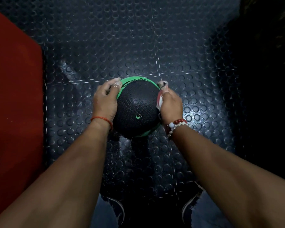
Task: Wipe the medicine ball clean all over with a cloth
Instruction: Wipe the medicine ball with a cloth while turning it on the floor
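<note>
Forearms reach forward. Curled fingers of the left hand [105, 99] cup the black, green-banded rubber medicine ball [136, 109] over the dark studded floor [155, 46], evidently steadying it. The right hand [170, 106] pinches a white-and-red cloth [160, 99] against its right flank for wiping.

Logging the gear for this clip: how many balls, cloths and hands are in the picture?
medicine ball: 1
cloth: 1
hands: 2 (left hand, right hand)
Total: 4
</note>
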`<state>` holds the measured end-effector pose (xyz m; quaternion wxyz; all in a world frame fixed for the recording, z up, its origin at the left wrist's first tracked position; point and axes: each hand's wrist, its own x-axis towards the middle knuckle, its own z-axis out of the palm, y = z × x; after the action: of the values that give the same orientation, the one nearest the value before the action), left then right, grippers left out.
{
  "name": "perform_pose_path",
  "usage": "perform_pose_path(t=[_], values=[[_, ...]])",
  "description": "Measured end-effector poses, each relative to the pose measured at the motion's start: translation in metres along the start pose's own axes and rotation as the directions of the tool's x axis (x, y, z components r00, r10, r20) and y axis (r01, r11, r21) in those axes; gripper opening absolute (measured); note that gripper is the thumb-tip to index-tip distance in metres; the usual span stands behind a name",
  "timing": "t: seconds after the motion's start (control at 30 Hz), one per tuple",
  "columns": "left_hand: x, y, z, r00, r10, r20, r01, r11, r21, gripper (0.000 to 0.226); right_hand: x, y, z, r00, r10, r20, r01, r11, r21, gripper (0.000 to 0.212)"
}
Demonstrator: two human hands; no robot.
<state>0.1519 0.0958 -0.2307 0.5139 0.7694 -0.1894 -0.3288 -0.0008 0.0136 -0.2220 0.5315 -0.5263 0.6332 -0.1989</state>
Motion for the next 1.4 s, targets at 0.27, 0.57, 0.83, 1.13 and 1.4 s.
perform_pose_path(t=[0.27, 0.57, 0.83, 1.13, 1.4], values=[[0.004, 0.001, -0.002, 1.0, 0.015, 0.009, -0.016, 0.998, 0.055, 0.016, -0.057, -0.009, 0.022, 0.966, -0.213, -0.149, 0.202, 0.976, -0.083, 0.043], [0.005, 0.0, 0.006, 1.0, 0.022, 0.002, -0.022, 0.997, 0.071, 0.02, -0.032, 0.006, 0.013, 0.986, -0.008, -0.169, -0.005, 0.997, -0.075, 0.044], [0.001, 0.006, 0.006, 0.999, 0.044, 0.027, -0.047, 0.989, 0.138, 0.022, -0.035, -0.032, 0.016, 0.805, -0.57, 0.165, 0.572, 0.672, -0.471, 0.038], [-0.004, 0.012, 0.011, 1.0, 0.028, -0.009, -0.026, 0.988, 0.149, 0.023, -0.013, -0.047, 0.002, 0.989, -0.116, 0.095, 0.146, 0.892, -0.427, 0.035], [-0.009, 0.015, 0.011, 0.999, 0.034, 0.014, -0.036, 0.986, 0.164, 0.024, -0.001, -0.053, 0.006, 0.897, -0.318, 0.306, 0.441, 0.683, -0.582, 0.038]])
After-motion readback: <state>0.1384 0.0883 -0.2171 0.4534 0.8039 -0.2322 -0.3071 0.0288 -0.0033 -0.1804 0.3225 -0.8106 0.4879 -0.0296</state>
